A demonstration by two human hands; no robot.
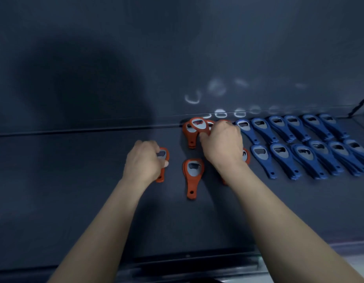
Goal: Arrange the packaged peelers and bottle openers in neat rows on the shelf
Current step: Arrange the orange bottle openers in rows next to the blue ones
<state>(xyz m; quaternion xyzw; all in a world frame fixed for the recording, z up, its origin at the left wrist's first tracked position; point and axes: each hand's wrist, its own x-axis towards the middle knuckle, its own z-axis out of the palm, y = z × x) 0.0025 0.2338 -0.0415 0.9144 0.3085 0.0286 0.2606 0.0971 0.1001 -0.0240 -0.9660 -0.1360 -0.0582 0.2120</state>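
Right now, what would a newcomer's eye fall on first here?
The blue openers, in two neat rows on the right of the dark shelf. Next the orange openers in the middle, less tidy: the right hand holds one tilted up at the back, while the left hand grips another at the left end.

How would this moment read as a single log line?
left hand grips front orange opener | right hand grips back orange opener | blue openers two rows, right side
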